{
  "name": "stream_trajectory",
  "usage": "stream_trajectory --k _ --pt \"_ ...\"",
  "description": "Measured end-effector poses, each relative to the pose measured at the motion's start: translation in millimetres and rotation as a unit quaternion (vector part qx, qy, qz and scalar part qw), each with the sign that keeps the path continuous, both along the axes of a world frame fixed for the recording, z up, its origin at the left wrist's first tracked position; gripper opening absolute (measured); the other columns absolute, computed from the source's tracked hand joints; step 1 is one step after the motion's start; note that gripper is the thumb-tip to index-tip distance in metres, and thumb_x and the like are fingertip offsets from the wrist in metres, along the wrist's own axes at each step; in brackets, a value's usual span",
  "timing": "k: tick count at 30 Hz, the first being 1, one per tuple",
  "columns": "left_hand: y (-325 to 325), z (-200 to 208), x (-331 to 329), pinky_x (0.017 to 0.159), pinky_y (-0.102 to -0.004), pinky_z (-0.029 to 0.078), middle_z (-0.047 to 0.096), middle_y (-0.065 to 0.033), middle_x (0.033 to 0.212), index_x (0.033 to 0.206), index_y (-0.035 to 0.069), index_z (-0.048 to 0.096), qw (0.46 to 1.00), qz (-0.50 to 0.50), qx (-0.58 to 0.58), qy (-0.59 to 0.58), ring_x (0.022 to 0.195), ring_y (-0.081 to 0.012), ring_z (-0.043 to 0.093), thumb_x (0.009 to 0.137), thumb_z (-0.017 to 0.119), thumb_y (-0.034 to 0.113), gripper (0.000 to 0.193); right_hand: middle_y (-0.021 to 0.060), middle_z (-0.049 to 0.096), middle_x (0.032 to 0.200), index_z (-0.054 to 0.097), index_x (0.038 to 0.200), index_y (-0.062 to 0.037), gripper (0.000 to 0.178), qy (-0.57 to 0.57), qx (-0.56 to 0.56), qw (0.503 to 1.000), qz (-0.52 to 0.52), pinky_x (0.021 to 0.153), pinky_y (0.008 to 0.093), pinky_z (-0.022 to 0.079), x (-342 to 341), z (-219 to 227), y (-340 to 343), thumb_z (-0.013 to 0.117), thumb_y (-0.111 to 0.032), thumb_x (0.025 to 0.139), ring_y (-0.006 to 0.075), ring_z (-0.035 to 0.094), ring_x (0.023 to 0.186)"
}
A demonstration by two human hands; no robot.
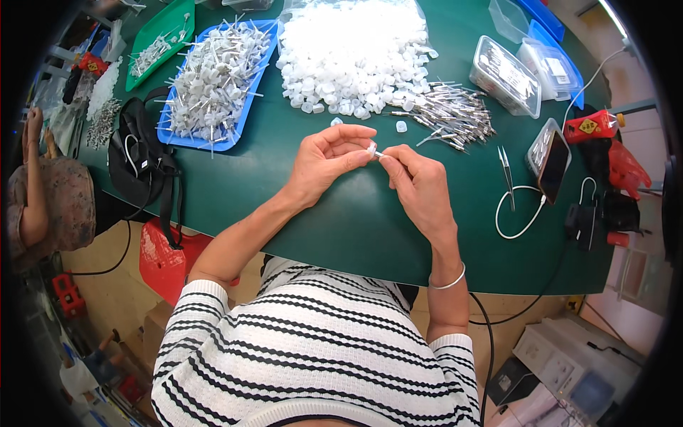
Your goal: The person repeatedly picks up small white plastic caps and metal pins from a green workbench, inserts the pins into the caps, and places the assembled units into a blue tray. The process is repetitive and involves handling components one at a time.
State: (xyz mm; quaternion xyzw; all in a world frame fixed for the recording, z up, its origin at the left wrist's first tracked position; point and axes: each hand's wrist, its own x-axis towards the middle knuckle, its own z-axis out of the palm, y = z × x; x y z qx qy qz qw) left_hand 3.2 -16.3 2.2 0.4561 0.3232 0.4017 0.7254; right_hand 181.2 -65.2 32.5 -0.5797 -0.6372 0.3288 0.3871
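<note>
Over the green table (327, 228), both my hands meet in front of my chest. My left hand (320, 167) is closed in a pinch on a small white plastic cap (372, 148). The thumb and forefinger of my right hand (421, 181) grip a thin metal pin (380, 154), whose end meets the cap; how deep it sits I cannot tell. Just beyond my hands lie a single loose cap (401, 127) and a large heap of white caps (320, 82). To the right of that heap, many metal pins (459, 114) are piled on the table.
A blue tray (213, 146) at the left holds white caps with pins in them; a green tray (135, 78) stands behind it. Tweezers (506, 171), a white cable (523, 235), a phone (554, 171) and a clear box (501, 82) lie rightward. A black bag (131, 153) is at the left edge.
</note>
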Motion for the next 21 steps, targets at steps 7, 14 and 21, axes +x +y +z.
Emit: stream_trajectory --k 7,14,21 --pt "5 -7 -6 0.080 -0.0233 0.052 0.067 -0.0080 0.097 0.106 -0.002 0.062 0.999 -0.046 -0.013 0.003 0.089 -0.0112 0.063 0.084 0.067 0.002 0.023 0.0131 0.059 0.068 0.060 0.084 -0.0020 0.009 -0.039 0.083 0.996 0.006 0.052 0.0365 0.044 -3 -4 0 0.064 -0.010 0.086 0.0304 0.057 0.057" --pt "1 -4 -6 0.078 -0.0225 0.052 0.066 -0.0077 0.097 0.103 -0.001 0.062 0.999 -0.044 0.008 0.003 0.087 -0.0098 0.062 0.085 0.065 0.000 0.019 0.0128 0.057 0.067 0.060 0.083 -0.0023 0.009 -0.023 0.062 0.998 0.017 0.051 0.0355 0.043 -2 -4 -2 0.064 -0.010 0.086 0.0290 0.055 0.054" --pt "-4 -2 -7 0.078 -0.0207 0.049 0.061 -0.0061 0.101 0.100 -0.001 0.060 0.999 -0.045 0.011 -0.023 0.090 -0.0083 0.059 0.086 0.064 -0.001 0.015 0.0105 0.055 0.063 0.060 0.083 -0.0014 0.009 0.027 0.050 0.998 0.002 0.049 0.0320 0.040 -9 -12 -3 0.062 -0.009 0.088 0.0218 0.050 0.050"
